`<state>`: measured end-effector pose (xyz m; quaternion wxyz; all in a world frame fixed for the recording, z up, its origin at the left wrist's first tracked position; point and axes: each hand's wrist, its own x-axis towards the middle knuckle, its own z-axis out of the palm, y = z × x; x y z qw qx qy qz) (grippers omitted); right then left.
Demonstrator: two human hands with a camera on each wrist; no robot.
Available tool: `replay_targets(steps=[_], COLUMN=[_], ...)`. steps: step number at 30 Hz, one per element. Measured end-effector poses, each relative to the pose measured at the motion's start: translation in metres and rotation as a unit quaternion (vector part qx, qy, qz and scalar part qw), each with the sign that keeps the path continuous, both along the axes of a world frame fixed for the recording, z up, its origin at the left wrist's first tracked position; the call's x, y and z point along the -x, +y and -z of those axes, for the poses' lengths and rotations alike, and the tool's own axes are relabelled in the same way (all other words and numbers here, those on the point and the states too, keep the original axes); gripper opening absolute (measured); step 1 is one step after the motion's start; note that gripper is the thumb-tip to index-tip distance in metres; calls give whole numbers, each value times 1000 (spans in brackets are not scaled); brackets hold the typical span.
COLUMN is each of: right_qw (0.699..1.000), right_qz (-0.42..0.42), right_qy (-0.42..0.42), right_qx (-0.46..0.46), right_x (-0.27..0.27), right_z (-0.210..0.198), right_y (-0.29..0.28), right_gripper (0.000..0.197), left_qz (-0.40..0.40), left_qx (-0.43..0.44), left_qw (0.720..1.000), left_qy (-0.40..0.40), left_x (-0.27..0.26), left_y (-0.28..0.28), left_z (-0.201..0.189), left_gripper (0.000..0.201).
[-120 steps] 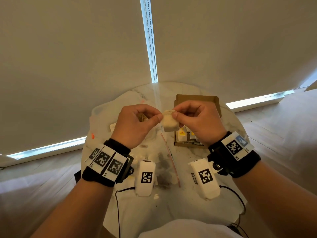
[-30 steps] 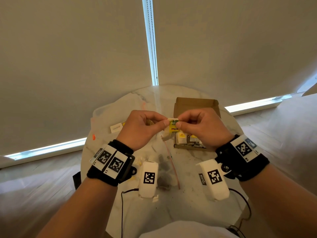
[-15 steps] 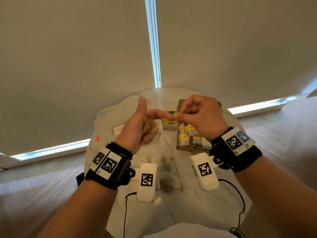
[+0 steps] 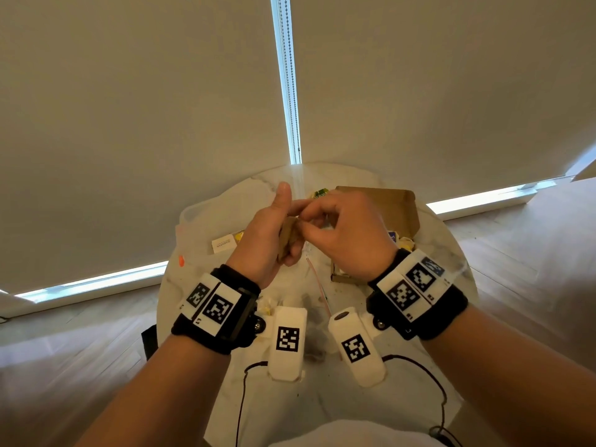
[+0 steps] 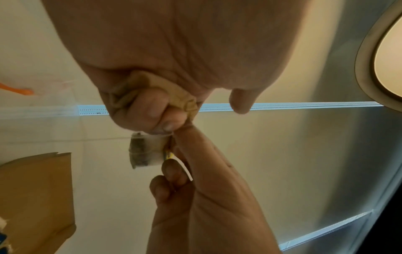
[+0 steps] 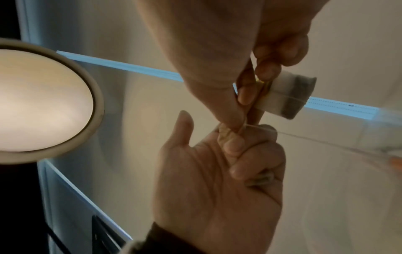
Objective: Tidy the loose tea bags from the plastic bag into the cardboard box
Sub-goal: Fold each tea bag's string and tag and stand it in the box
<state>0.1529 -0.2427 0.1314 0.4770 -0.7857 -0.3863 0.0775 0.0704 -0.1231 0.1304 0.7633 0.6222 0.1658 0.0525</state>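
Both hands meet above the round table (image 4: 322,398). My left hand (image 4: 283,233) curls its fingers round a crumpled brown tea bag (image 5: 152,86), with the thumb sticking up. My right hand (image 4: 322,221) presses against it and holds a white tea bag (image 5: 145,153) with dark leaves. That bag's yellow tag sits between the right fingers (image 6: 263,68), and a thin string (image 6: 304,136) runs off from the pinch. The open cardboard box (image 4: 390,204) lies behind the right hand with tea bags inside. The clear plastic bag (image 4: 206,221) lies behind the left hand.
A white packet (image 4: 222,245) and a yellow tea bag lie on the plastic bag at the left. Tea crumbs and a red zip strip (image 4: 317,285) lie under the hands. Black cables (image 4: 242,398) trail over the table's near edge. Closed blinds stand just behind the table.
The right hand has moved left against the left hand, and both have risen a little. The yellow-tagged bag, held out between the fingertips before, is now tucked into the right fingers.
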Motion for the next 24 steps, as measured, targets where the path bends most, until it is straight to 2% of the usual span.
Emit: replay_targets(steps=[3, 6, 9, 13, 17, 24], right_qw=[997, 996, 998, 998, 998, 997], right_qz=[-17, -19, -28, -46, -39, -39], right_qy=[47, 64, 54, 44, 47, 62], right_qx=[-52, -52, -32, -6, 3, -7], right_x=[-3, -13, -21, -27, -29, -28], right_z=[-2, -4, -3, -3, -3, -1], right_y=[-5, -12, -17, -17, -18, -18], right_gripper=[2, 3, 1, 5, 4, 6], left_qz=[-26, -91, -99, -47, -48, -34], left_qx=[-85, -235, -327, -371, -395, -413], left_qw=[996, 968, 939, 925, 915, 907], left_qy=[-17, -15, -32, -67, -67, -71], left_x=[4, 9, 11, 8, 2, 1], left_y=[7, 20, 26, 24, 29, 27], left_z=[5, 9, 7, -2, -4, 0], left_gripper=[43, 15, 10, 20, 8, 4])
